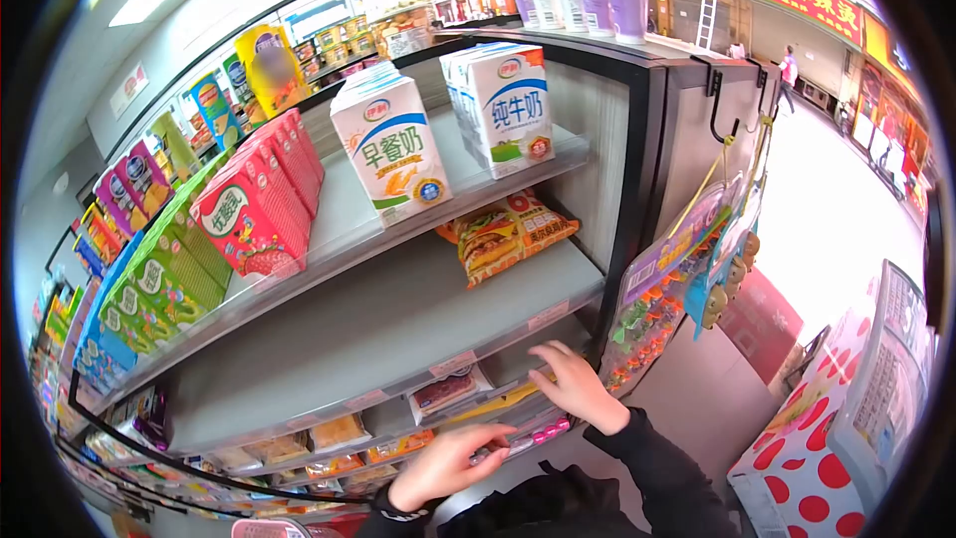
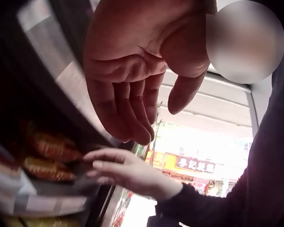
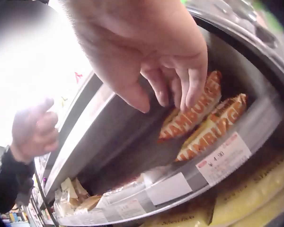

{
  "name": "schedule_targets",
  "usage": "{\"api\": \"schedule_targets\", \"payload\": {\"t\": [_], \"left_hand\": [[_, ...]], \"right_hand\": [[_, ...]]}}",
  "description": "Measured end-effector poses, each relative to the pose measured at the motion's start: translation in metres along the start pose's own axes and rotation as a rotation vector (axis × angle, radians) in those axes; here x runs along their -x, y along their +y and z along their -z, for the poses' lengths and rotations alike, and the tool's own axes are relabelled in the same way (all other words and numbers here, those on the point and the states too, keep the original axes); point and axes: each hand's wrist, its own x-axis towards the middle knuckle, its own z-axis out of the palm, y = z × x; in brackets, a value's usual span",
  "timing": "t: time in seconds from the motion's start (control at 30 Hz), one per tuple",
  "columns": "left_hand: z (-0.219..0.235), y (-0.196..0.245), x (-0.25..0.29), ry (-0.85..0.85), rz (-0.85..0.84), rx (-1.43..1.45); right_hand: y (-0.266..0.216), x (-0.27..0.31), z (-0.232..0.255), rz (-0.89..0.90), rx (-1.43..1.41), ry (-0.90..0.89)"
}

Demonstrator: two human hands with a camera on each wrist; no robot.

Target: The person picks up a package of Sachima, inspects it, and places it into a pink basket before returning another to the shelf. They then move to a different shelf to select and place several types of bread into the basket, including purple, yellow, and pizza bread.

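My right hand (image 1: pixel 578 389) hovers in front of a lower shelf, its fingers loosely bent and nothing in them. Beneath its fingertips in the right wrist view, two orange packs marked HAMBURGER (image 3: pixel 210 127) lie side by side on that shelf. My left hand (image 1: pixel 453 463) is held lower and to the left, fingers relaxed around bare air; in the left wrist view its empty palm (image 2: pixel 128 66) shows. Close behind it in the head view lies a clear-wrapped dark food pack (image 1: pixel 448 391). Another burger pack (image 1: pixel 513 239) sits at the right end of the shelf above.
Milk cartons (image 1: pixel 393 144) and pink drink cartons (image 1: pixel 259 204) stand on the top shelf. A price strip (image 3: pixel 222 158) runs along the lower shelf's front edge. The black rack post (image 1: pixel 629 169) and hanging candy bags (image 1: pixel 647 334) are on the right, near a polka-dot box (image 1: pixel 812 438).
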Motion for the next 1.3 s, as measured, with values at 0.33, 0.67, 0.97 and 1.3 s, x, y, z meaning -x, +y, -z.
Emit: {"api": "schedule_targets", "payload": {"t": [0.33, 0.67, 0.97, 1.3], "left_hand": [[-0.036, -0.068, 0.002, 0.067, 0.186, 0.203], [-0.033, -0.095, 0.022, 0.132, 0.345, 0.309], [-0.039, -0.103, 0.019, 0.062, 0.334, 0.402], [-0.046, -0.116, 0.009, 0.058, 0.232, 0.272]], "right_hand": [[0.036, -0.068, -0.052, 0.044, 0.405, 0.138], [0.087, -0.094, -0.082, 0.059, 0.512, 0.195], [0.079, -0.095, -0.073, 0.141, 0.533, 0.273], [0.059, -0.09, -0.053, 0.239, 0.583, 0.254]]}}
